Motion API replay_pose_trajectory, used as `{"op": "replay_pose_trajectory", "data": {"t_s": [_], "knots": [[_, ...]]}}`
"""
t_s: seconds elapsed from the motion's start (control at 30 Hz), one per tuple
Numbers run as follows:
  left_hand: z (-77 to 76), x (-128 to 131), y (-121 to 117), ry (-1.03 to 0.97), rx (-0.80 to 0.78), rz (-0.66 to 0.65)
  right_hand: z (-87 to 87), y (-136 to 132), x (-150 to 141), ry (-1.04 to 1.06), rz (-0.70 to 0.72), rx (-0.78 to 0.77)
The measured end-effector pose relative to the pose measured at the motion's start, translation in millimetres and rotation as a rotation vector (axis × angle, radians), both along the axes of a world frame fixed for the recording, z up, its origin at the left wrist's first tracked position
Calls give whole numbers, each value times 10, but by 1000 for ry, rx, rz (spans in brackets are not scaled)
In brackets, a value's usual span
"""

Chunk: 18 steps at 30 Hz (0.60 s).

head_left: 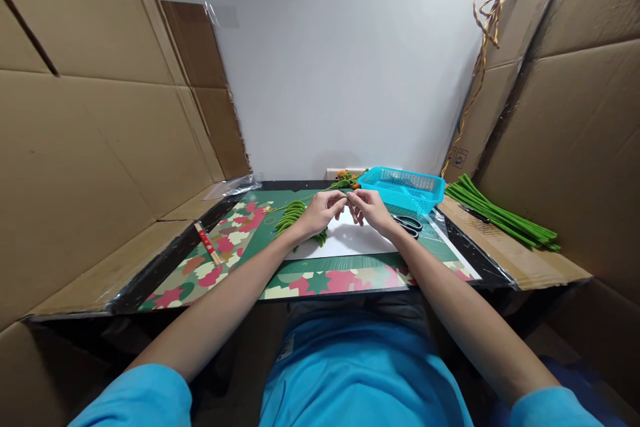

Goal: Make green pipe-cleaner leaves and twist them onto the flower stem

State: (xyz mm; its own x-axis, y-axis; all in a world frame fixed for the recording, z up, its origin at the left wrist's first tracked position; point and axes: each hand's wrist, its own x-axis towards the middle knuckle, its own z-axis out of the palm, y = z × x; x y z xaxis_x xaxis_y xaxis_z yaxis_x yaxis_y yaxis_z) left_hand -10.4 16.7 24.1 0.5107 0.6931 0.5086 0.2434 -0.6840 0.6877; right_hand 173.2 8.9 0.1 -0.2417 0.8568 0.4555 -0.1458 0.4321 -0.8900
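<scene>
My left hand (323, 211) and my right hand (369, 208) meet over a white sheet (345, 240), fingertips pinched together. A short, thin green piece, apparently a fuzzy chenille stem, runs between them; most of it is hidden by the fingers. Just left of my left hand lies a pile of curved green fuzzy pieces (290, 216), partly covered by that hand. Black-handled scissors (409, 224) rest to the right of my right hand, partly behind the forearm.
A blue plastic basket (403, 188) stands at the back right. Orange flowers on green stems (350, 178) lie beside it. Long green stems (500, 214) lie on cardboard at right. A red-wrapped chopstick packet (206, 240) is at left. Cardboard walls (580, 120) flank the table.
</scene>
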Motion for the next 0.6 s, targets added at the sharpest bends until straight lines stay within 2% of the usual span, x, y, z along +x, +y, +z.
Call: {"op": "replay_pose_trajectory", "data": {"t_s": [0.37, 0.5, 0.6], "knots": [[73, -17, -95, -75, 131, 149, 16, 31, -48, 57, 66, -124], [58, 7, -56, -127, 39, 143, 22, 36, -41, 20, 34, -99], [49, 2, 5, -171, -56, 132, 24, 21, -47, -19, -30, -22]]}}
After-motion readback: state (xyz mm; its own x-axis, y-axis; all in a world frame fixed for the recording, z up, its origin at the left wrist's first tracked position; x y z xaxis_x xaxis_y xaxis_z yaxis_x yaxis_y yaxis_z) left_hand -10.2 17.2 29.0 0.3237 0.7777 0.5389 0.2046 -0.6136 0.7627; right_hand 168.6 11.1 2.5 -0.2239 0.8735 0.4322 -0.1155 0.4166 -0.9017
